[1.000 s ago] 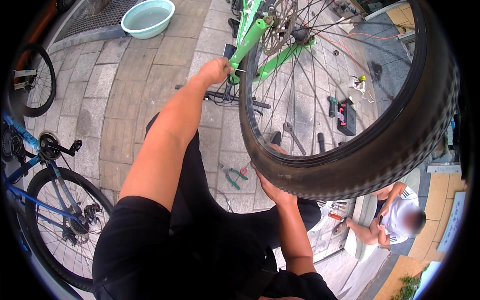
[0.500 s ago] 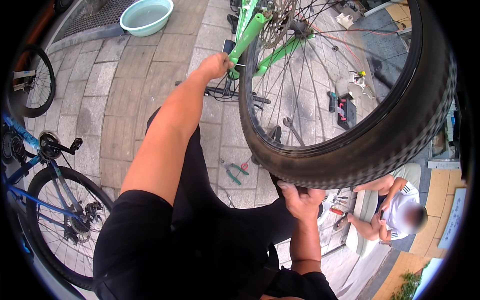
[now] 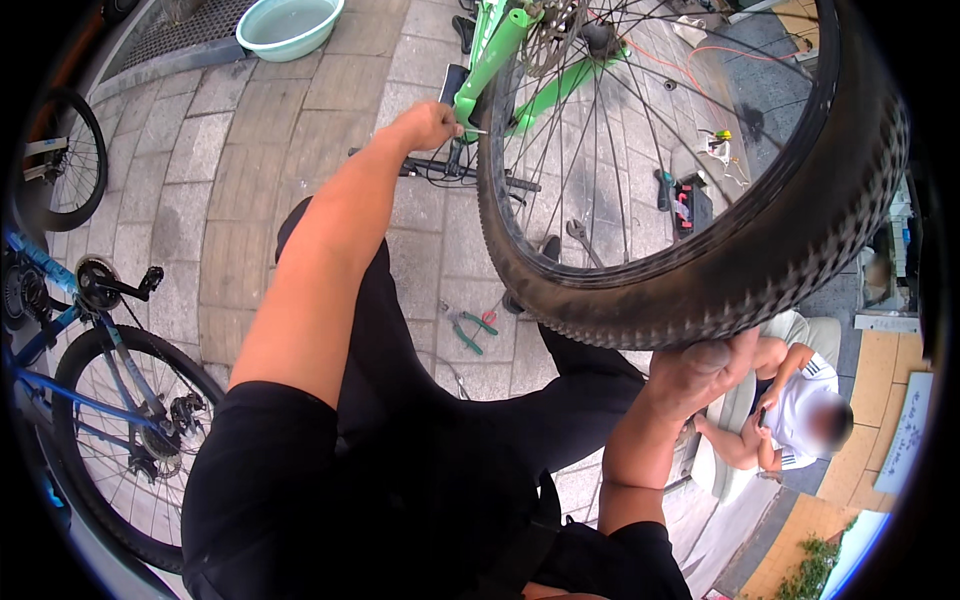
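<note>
A large black knobbly bicycle tyre [image 3: 720, 270] on a spoked wheel fills the upper right, mounted in a bright green frame [image 3: 495, 60]. My left hand [image 3: 425, 125] is closed around a small tool or part at the green frame, beside the spokes. My right hand [image 3: 700, 370] presses against the underside of the tyre at its near edge, fingers wrapped onto the tread. Both forearms rise from my black clothing at the bottom.
A blue bicycle [image 3: 90, 400] stands at the left, another wheel [image 3: 60, 160] behind it. Green-handled pliers [image 3: 470, 328], a spanner [image 3: 585, 240] and a red-and-black tool [image 3: 685, 205] lie on the paving. A pale green basin [image 3: 290, 22] sits top left. A seated person [image 3: 790, 410] is at the right.
My right hand has slid to the right along the bottom of the tyre. The wheel has shifted slightly in view. My left hand stays at the green frame.
</note>
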Demonstrator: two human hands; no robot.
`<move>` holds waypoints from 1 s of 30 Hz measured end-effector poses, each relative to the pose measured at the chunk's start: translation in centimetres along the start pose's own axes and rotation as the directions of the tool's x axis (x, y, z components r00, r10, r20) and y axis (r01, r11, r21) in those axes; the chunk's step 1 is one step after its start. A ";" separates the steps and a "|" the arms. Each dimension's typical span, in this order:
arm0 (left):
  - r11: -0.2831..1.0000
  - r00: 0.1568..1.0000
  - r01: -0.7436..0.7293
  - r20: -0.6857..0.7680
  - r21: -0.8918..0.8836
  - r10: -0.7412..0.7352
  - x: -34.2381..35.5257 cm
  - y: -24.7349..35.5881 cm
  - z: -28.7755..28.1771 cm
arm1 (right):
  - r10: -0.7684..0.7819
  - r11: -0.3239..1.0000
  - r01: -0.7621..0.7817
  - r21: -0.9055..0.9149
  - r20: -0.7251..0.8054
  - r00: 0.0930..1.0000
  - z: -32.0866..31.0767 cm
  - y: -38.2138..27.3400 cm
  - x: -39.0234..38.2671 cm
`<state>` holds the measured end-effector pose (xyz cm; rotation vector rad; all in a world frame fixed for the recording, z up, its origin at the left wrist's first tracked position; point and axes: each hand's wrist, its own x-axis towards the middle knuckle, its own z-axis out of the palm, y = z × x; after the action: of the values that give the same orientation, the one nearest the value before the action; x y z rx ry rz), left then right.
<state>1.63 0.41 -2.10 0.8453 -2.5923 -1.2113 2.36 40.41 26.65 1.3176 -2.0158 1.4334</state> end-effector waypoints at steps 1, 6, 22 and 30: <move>1.000 0.999 -0.004 0.051 -0.025 0.005 -0.7 -0.1 0.2 | -0.036 0.999 0.036 0.021 -0.022 0.999 0.5 0.0 0.8; 0.997 0.932 0.053 0.355 0.060 -0.071 -4.3 -0.3 0.0 | -0.014 0.991 0.015 0.135 -0.005 1.000 0.4 -0.2 2.9; 0.641 0.972 -0.185 -0.042 -0.745 0.231 -9.3 12.1 0.9 | 0.121 0.896 -0.142 0.420 0.076 0.990 -0.6 0.1 3.4; 0.767 0.974 -0.122 0.073 -0.630 0.214 -9.6 13.1 0.2 | 0.145 0.799 -0.130 0.587 0.021 0.989 0.8 -0.6 4.7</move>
<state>3.96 12.57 8.48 0.3827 -2.0473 -1.9547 0.58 37.37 29.98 1.3723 -1.7346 2.2613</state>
